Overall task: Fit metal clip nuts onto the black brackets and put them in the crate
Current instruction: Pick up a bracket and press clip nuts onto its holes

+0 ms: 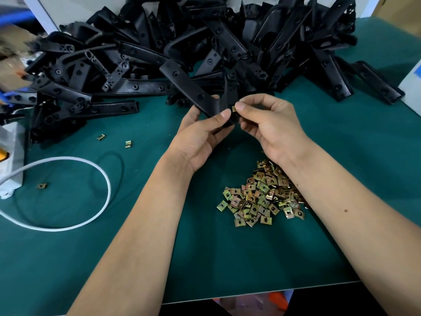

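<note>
Your left hand (200, 135) gripped a black bracket (189, 87) above the green surface (227, 258), fingers curled round its near end and the thumb laid across the top; the bracket's long arm slanted up and away to the left, toward the heap. Your right hand (271, 124) pinched a single clip nut (234, 109) between thumb and forefinger, the other fingers loosely curled behind; the nut sat right against the bracket's near end, touching it, though you could not tell from this view whether it was seated on the plastic or only pressed to it.

The pile of clip nuts (262, 195) lay on the surface near you, just beside and partly under your right forearm; the pieces were brassy and square with a hole in each. Three stray clip nuts lay well apart to the left: one (101, 137) and another (128, 144) near the heap's edge, and a third (41, 185) inside the loop of white cable (107, 179).

The heap of black brackets (205, 42) covered the far side of the surface, tangled and overlapping; a white bag (11, 160) sat at the left edge, blurred.
</note>
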`<state>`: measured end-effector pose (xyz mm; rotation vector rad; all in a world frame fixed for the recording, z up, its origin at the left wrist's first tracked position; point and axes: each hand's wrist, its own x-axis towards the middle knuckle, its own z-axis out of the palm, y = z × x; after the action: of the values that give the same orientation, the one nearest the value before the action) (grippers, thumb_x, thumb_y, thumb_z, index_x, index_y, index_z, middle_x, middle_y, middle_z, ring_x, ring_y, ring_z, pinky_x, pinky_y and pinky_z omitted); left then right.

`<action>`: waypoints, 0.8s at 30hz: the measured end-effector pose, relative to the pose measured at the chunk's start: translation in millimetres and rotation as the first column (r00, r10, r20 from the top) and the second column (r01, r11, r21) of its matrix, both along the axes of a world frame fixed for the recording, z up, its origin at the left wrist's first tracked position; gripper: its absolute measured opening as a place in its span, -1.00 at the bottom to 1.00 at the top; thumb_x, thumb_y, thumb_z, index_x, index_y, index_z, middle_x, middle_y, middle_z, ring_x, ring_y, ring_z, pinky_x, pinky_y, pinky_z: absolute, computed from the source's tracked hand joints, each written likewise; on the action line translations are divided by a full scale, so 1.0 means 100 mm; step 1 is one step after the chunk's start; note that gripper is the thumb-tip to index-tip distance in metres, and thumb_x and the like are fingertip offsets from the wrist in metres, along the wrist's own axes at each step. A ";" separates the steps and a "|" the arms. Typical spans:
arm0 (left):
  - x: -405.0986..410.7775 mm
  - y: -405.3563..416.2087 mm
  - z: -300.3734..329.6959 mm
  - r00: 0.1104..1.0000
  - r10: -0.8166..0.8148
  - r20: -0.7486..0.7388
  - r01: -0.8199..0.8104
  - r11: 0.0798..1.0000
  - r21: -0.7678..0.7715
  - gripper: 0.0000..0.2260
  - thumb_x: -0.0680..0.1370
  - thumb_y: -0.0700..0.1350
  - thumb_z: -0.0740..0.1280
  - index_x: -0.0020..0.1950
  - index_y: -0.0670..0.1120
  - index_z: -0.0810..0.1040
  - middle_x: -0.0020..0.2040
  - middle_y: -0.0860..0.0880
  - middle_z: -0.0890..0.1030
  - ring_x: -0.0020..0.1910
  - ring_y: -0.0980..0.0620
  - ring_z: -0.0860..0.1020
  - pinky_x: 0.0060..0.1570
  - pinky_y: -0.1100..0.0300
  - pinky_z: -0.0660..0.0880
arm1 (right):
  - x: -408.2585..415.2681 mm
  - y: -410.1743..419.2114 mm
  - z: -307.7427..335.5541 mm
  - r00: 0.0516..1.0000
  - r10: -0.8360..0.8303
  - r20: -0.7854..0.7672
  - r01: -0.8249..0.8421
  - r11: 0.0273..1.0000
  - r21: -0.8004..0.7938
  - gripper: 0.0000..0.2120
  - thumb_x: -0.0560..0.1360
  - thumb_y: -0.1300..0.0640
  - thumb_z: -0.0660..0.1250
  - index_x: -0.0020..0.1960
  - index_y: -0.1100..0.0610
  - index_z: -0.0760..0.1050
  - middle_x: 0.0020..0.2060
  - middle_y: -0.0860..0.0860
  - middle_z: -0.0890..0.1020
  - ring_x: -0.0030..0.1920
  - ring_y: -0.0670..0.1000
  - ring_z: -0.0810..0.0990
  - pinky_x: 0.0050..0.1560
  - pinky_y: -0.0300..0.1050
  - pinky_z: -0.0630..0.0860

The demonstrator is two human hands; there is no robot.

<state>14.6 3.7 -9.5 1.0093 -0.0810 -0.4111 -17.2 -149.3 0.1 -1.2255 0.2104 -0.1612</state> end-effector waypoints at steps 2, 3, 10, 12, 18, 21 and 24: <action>0.00 -0.01 0.00 1.000 0.003 0.001 -0.003 1.000 0.010 -0.65 0.54 -0.37 0.41 0.28 -0.11 0.54 0.09 -0.10 0.70 0.04 -0.03 0.71 0.02 0.12 0.63 | 0.00 0.02 -0.01 1.000 -0.014 0.013 0.014 1.000 -0.012 -0.89 0.48 0.35 0.50 -0.08 0.19 0.63 -0.32 -0.01 0.66 -0.32 -0.08 0.60 -0.25 -0.23 0.57; -0.01 0.00 0.01 1.000 0.004 0.000 -0.004 1.000 0.010 -0.64 0.54 -0.36 0.42 0.29 -0.12 0.53 0.09 -0.10 0.70 0.04 -0.03 0.71 0.04 0.11 0.63 | 0.00 0.02 -0.01 1.000 -0.021 0.011 0.021 1.000 -0.017 -0.87 0.47 0.35 0.51 -0.05 0.18 0.62 -0.32 -0.01 0.67 -0.32 -0.08 0.60 -0.26 -0.23 0.56; -0.06 -0.04 0.01 0.997 0.023 0.071 -0.027 0.998 0.062 -0.61 0.54 -0.39 0.41 0.31 -0.09 0.48 0.01 -0.08 0.73 0.02 -0.05 0.72 -0.06 0.15 0.64 | -0.01 -0.03 -0.02 0.998 -0.043 0.055 0.055 0.972 -0.230 -0.85 0.46 0.29 0.55 -0.04 0.16 0.62 -0.37 -0.06 0.64 -0.34 -0.13 0.60 -0.30 -0.29 0.47; -0.07 -0.05 0.00 0.995 0.036 0.092 -0.042 0.997 0.067 -0.60 0.54 -0.40 0.41 0.30 -0.10 0.47 0.01 -0.09 0.73 0.03 -0.07 0.72 -0.05 0.14 0.64 | -0.01 -0.03 -0.02 0.995 -0.047 0.088 0.069 0.961 -0.267 -0.86 0.46 0.29 0.55 -0.05 0.18 0.62 -0.37 -0.05 0.64 -0.34 -0.15 0.60 -0.30 -0.36 0.47; -0.05 -0.07 0.00 0.995 0.053 0.080 -0.053 0.999 0.001 -0.65 0.54 -0.40 0.40 0.29 -0.16 0.50 0.05 -0.14 0.73 0.06 -0.12 0.71 -0.03 0.10 0.65 | 0.01 -0.03 0.00 0.994 -0.072 0.088 0.095 0.948 -0.303 -0.78 0.47 0.26 0.55 0.08 0.19 0.61 -0.33 -0.05 0.69 -0.30 -0.16 0.62 -0.28 -0.33 0.48; -0.04 -0.09 0.00 0.996 0.054 0.065 -0.053 0.998 -0.018 -0.69 0.54 -0.39 0.40 0.25 -0.17 0.53 0.04 -0.10 0.72 0.04 -0.04 0.71 -0.04 0.13 0.64 | 0.03 -0.05 0.02 0.998 -0.047 0.030 0.052 0.982 -0.183 -0.78 0.46 0.30 0.54 0.06 0.16 0.59 -0.28 0.01 0.68 -0.32 -0.12 0.59 -0.27 -0.22 0.49; 0.01 -0.03 0.03 0.995 0.098 0.008 -0.097 0.987 -0.129 -0.79 0.54 -0.35 0.39 0.15 -0.19 0.54 -0.01 -0.10 0.70 -0.04 0.00 0.70 -0.05 0.15 0.64 | 0.06 -0.16 0.04 0.993 -0.109 -0.037 0.109 0.994 0.006 -0.83 0.49 0.37 0.48 -0.05 0.14 0.59 -0.25 0.06 0.70 -0.32 -0.08 0.57 -0.29 -0.22 0.49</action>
<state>15.7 0.4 -6.4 0.8854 -0.0693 -0.3055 -11.6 -165.7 4.0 -1.2106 0.3092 -0.2327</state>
